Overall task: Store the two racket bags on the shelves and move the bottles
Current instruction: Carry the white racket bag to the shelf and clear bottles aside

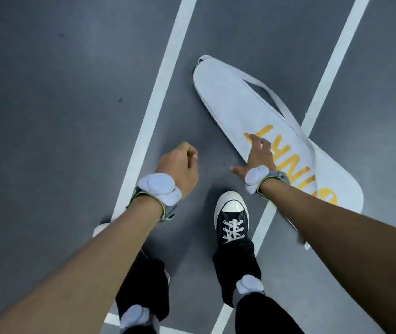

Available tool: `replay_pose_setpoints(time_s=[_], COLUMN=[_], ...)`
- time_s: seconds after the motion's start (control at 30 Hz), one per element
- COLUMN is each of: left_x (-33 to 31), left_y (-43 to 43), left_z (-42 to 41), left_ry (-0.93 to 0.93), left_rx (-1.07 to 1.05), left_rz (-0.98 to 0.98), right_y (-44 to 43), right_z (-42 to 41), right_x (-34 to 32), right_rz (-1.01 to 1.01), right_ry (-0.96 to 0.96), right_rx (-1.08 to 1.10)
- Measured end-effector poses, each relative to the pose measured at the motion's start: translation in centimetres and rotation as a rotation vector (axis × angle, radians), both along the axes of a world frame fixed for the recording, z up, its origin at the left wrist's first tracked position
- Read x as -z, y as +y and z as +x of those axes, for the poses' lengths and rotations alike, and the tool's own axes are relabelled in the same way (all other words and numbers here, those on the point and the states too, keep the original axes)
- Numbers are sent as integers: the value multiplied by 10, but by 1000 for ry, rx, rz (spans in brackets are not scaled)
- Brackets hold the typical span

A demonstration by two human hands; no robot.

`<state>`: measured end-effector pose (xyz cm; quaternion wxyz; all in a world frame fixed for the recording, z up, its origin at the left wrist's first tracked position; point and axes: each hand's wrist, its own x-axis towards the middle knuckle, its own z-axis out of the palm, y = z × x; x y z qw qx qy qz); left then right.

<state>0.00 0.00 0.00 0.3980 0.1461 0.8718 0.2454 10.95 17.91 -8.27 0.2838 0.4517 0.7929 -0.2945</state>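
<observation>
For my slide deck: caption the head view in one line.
Right hand reaches for a white racket bag lying across a court line; left hand loosely curled, empty.

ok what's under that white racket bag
The racket bag lies flat on the grey floor, and one white court line runs beneath it. Anything else below it is covered.

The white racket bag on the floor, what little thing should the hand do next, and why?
Probably the right hand should come down and curl its fingers round the near edge of the white racket bag. The bag lies flat on the grey floor, and that hand is spread open over its yellow lettering, gripping nothing yet. The left hand holds nothing either.
</observation>
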Motion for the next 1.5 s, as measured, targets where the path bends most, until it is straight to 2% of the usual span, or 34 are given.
replay_pose_setpoints(time_s=[0.1, 0.17, 0.27, 0.4, 0.5, 0.63, 0.83, 1.03, 1.13, 1.33, 1.5], left_x=[33, 45, 51, 52, 43, 27, -9, -69, -102, -192, -291], left_y=[-1, -4, -9, -8, -5, 1, 7, -2, -14, -34, -39], left_z=[8, 13, 16, 17, 16, 10, 2, -23, -36, -63, -78], left_ry=[12, 19, 34, -10, -32, -9, 64, 402, 559, 593, 634], left_rx=[-24, -22, -16, -29, -41, -30, 71, 179, 170, 132, 102], left_rz=[-7, -24, -25, -53, -57, -31, -43, -245, -253, -263, -273], right_y=[5, 10, 17, 15, 19, 24, 15, 5, 1, -6, -18], right_z=[2, 5, 9, 13, 8, -4, -16, -36, -50, -85, -114], right_x=[29, 41, 47, 54, 49, 28, -39, -126, -164, -250, -340], right_rz=[71, 123, 200, 206, 226, 319, 440, 287, 181, 36, -74], right_ry=[-26, 21, 64, 83, 84, -48, -15, -72, -97, -79, -8], right_rx=[-104, -152, -191, -261, -225, -124, -130, -284, -320, -357, -412])
